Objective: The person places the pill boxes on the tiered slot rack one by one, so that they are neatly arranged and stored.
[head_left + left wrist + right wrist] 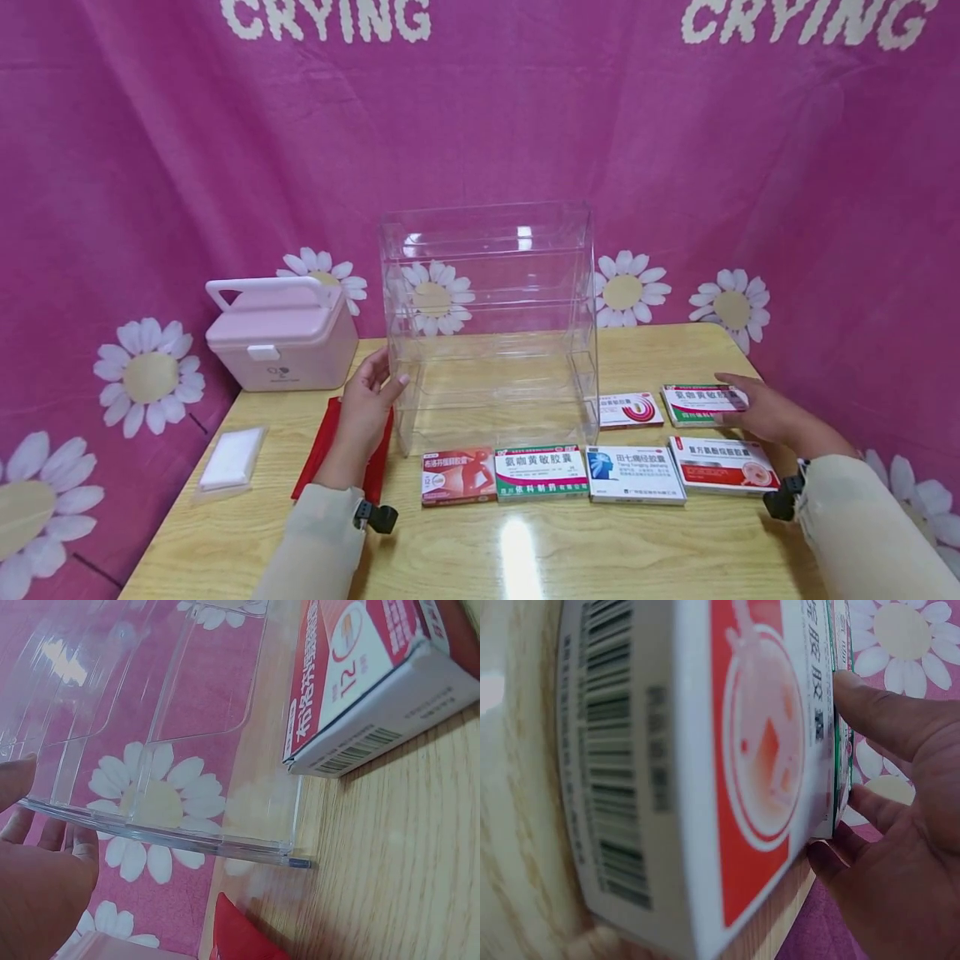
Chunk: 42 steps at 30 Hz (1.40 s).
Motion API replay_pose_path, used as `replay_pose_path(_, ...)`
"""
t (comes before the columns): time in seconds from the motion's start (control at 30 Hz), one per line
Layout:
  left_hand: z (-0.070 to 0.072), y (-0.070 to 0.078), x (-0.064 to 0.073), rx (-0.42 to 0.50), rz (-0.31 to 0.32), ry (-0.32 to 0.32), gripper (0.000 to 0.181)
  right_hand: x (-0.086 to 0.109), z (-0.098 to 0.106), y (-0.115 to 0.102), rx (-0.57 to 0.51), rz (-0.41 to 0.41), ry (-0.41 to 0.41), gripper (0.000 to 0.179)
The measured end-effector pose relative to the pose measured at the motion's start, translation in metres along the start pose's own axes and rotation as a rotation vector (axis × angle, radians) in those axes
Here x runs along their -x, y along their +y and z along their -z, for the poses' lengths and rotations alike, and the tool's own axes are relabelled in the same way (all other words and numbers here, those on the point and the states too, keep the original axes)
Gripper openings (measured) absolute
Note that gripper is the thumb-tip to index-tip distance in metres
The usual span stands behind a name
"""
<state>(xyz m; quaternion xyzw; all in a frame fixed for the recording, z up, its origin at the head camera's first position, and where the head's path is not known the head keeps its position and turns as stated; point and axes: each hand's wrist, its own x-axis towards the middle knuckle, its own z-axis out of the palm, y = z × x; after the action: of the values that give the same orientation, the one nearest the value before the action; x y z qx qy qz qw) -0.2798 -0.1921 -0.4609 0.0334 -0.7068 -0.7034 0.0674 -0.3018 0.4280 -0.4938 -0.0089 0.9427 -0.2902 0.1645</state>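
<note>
"Where's the green box?"

"Flat on the right part of the bench (420, 550). The right grip (765, 412) has its right end pinched, thumb on one side, fingers on the other."

"And the left grip (367, 400)?"

"Grasping the left edge of the clear rack (491, 333), thumb in front, fingers behind. The rack stands upright, its tiers bare."

"Give me the green box's own point, and what crowds it."

"The green box (693, 406): a red-white box (723, 464) lies just in front, on the person's side, and takes up much of the right wrist view. To its left, the swirl box (628, 410) sits between it and the rack."

"Anything before the rack?"

"A row by its foot: red box (457, 477), second green box (540, 473), blue-marked box (635, 475), side by side, with the red-white box continuing the line at the right."

"The left side?"

"A red item (322, 450), partly covered by the left forearm; I can't tell what it is. Farther left, a white packet (230, 458), and behind that a pink case (281, 342), handle on top."

"And behind it all?"

"A magenta curtain (487, 125) with white daisies and the word CRYING."
</note>
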Motion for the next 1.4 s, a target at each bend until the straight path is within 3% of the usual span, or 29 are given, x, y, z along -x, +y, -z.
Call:
replay_pose_path(0.33, 0.0, 0.0, 0.001, -0.028, 0.024, 0.012, 0.061, 0.008, 0.006, 0.004, 0.014, -0.051, 0.152, 0.105)
replay_pose_path(0.6, -0.001, -0.001, 0.002, -0.009, 0.004, 0.016, 0.06, 0.012, 0.008, 0.017, -0.013, -0.029, 0.244, 0.07)
replay_pose_path(0.9, -0.002, -0.002, 0.004, 0.003, -0.015, 0.014, 0.06, 0.026, 0.004, 0.009, -0.105, -0.078, 0.335, 0.051)
replay_pose_path(1.13, -0.003, -0.003, 0.004, 0.005, -0.006, 0.016, 0.061, 0.032, 0.009, -0.004, -0.124, 0.029, 0.474, 0.037)
replay_pose_path(1.4, -0.002, -0.005, 0.004, 0.039, -0.023, 0.014, 0.06, 0.036, 0.024, -0.056, -0.448, 0.179, 0.59, 0.039)
